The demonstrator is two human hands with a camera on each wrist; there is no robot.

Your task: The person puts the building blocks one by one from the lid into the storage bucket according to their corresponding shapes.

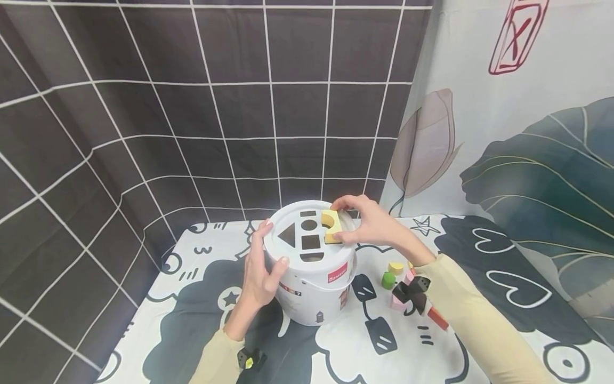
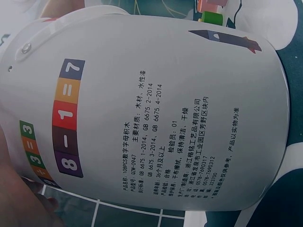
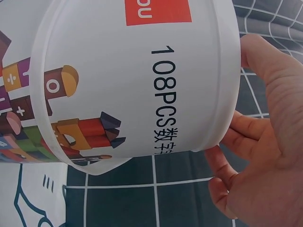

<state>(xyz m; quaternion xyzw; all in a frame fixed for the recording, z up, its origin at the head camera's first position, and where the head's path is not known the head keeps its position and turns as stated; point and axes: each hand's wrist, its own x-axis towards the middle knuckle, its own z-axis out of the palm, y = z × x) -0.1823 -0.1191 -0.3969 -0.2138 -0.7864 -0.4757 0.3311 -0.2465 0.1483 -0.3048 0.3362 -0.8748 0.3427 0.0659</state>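
Observation:
A white bucket (image 1: 307, 298) stands upright on the patterned cloth, its white lid (image 1: 283, 218) cut with several shaped holes. My right hand (image 1: 366, 221) pinches a yellow arch block (image 1: 332, 226) between thumb and forefinger, over the lid's right side. How deep the block sits in the lid cannot be told. My left hand (image 1: 259, 272) holds the bucket's left side at the lid rim, thumb in front and fingers farther round. In the left wrist view the printed bucket wall (image 2: 165, 118) hides most of that hand. The right wrist view shows my right hand (image 3: 265, 142) beside the rim, the block hidden.
Loose blocks lie on the cloth right of the bucket, among them a green block (image 1: 388, 280), a yellow block (image 1: 395, 268) and a pink block (image 1: 398, 304), partly behind the right wrist's camera. The bucket's white handle (image 1: 331, 288) hangs down in front. A dark gridded backdrop (image 1: 230, 106) rises behind.

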